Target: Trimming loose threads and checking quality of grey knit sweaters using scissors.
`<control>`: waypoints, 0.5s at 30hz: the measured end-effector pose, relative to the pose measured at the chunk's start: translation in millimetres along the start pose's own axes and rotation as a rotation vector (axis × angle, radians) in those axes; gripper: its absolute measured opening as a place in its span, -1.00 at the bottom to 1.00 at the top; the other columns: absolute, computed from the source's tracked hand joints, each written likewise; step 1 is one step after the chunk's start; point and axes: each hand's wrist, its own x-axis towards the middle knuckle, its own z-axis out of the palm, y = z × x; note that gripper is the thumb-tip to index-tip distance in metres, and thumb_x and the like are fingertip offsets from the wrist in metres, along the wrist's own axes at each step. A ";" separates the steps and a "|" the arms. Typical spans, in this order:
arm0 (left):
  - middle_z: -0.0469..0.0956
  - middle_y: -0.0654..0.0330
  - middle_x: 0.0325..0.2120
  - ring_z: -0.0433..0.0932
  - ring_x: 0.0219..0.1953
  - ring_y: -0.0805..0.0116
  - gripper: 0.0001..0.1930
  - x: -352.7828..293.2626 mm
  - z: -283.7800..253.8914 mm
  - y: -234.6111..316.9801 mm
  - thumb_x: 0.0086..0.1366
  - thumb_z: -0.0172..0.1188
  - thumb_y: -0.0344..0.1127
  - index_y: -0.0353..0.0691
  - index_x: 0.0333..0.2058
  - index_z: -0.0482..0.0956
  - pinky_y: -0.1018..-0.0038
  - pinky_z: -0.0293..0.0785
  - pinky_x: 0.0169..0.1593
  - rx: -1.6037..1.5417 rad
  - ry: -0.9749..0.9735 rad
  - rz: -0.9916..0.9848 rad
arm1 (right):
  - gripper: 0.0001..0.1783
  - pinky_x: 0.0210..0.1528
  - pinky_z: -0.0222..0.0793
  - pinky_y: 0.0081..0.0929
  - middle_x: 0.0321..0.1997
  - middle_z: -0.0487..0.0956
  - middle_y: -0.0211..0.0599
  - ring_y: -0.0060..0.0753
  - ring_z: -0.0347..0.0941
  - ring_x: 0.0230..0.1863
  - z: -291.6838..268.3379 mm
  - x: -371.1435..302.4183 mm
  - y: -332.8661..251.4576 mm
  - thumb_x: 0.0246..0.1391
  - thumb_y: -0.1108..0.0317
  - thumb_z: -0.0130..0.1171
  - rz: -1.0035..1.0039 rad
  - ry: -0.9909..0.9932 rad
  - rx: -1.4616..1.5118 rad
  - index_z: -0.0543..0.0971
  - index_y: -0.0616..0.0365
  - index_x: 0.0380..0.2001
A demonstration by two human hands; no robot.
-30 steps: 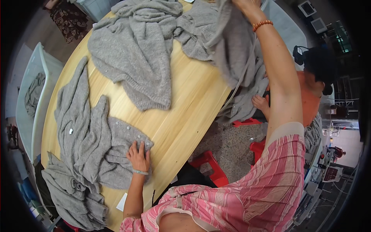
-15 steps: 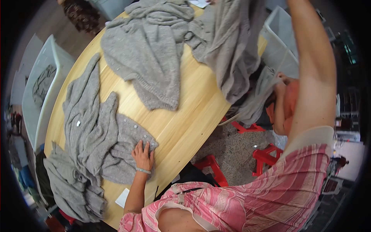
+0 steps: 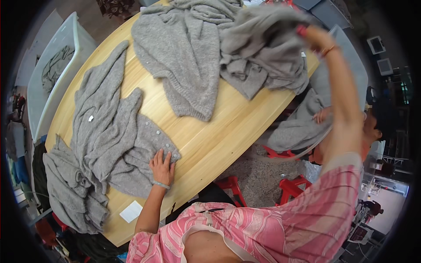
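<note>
My left hand (image 3: 162, 168) lies flat, fingers stretched, on the buttoned edge of a grey knit cardigan (image 3: 103, 140) at the table's left. Raised at the far right, my right hand (image 3: 316, 38) grips a grey knit garment (image 3: 269, 27) that is blurred by motion; its fingertips are partly hidden. The cloth hangs over a crumpled grey pile (image 3: 245, 76) at the table's far right edge. Between them, a grey sweater (image 3: 186, 59) with a ribbed hem is spread out. Another rumpled grey knit (image 3: 72, 188) droops over the near left edge.
The wooden table (image 3: 206, 136) has a curved edge. A white paper (image 3: 130, 211) lies near its front. A pale bin (image 3: 48, 94) with cloth inside stands left. At right, a co-worker's hand (image 3: 322, 115) touches grey cloth (image 3: 296, 125); red stools (image 3: 291, 188) stand on the floor.
My right hand has come down into view with the garment, which now drapes lower over the table's far right. My left hand stays on the cardigan. The view has shifted slightly.
</note>
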 end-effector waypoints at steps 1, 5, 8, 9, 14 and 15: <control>0.29 -0.05 0.14 0.24 0.17 -0.02 -0.47 -5.4 -3.0 -0.5 0.05 0.25 -0.24 -0.09 0.06 0.45 0.03 0.03 0.18 0.002 -0.009 0.006 | -0.72 -0.49 0.46 -0.30 -0.48 0.63 -0.08 -0.16 0.59 -0.50 45.3 -8.4 -16.2 0.07 0.23 0.03 0.088 -0.042 0.174 0.57 0.25 -0.44; 0.35 -0.03 0.09 0.28 0.13 0.00 -0.51 6.9 2.3 -5.1 0.06 0.25 -0.21 -0.09 0.03 0.47 0.02 0.01 0.18 -0.003 0.022 0.048 | -0.76 -0.23 0.49 -0.17 -0.34 0.63 0.02 -0.02 0.60 -0.30 134.1 -33.6 -49.3 0.08 0.34 0.00 0.080 -0.233 0.041 0.57 0.22 -0.28; 0.38 -0.01 0.05 0.31 0.11 0.03 -0.55 26.5 1.9 -3.4 0.09 0.23 -0.21 -0.10 0.00 0.49 0.03 0.00 0.19 -0.006 0.000 0.048 | -0.74 -0.23 0.45 -0.06 -0.34 0.59 0.14 0.11 0.56 -0.27 155.6 -57.8 -42.3 0.06 0.36 -0.02 0.117 0.274 0.065 0.49 0.28 -0.22; 0.38 -0.01 0.05 0.31 0.11 0.03 -0.55 20.6 3.0 -11.4 0.09 0.23 -0.21 -0.10 0.00 0.49 0.03 0.00 0.19 0.002 -0.016 0.019 | -0.74 -0.22 0.43 -0.04 -0.31 0.58 0.15 0.14 0.54 -0.23 137.3 -71.8 -59.6 0.05 0.39 -0.03 0.191 0.372 0.155 0.48 0.29 -0.21; 0.39 0.01 0.03 0.33 0.08 0.08 -0.58 -2.0 6.5 -36.5 0.12 0.20 -0.21 -0.13 -0.01 0.48 0.00 -0.01 0.20 0.030 0.066 0.098 | -0.77 -0.39 0.40 -0.19 -0.50 0.55 -0.08 -0.13 0.54 -0.42 150.5 -129.4 -75.9 0.08 0.44 -0.05 0.041 0.148 0.455 0.45 0.27 -0.18; 0.39 0.01 0.02 0.33 0.07 0.08 -0.58 -12.8 5.1 -47.6 0.13 0.20 -0.21 -0.13 -0.02 0.48 0.00 0.00 0.19 0.034 0.069 0.096 | -0.77 -0.44 0.38 -0.27 -0.56 0.51 -0.20 -0.26 0.51 -0.50 140.5 -149.4 -97.2 0.09 0.45 -0.04 0.033 -0.126 0.690 0.45 0.27 -0.17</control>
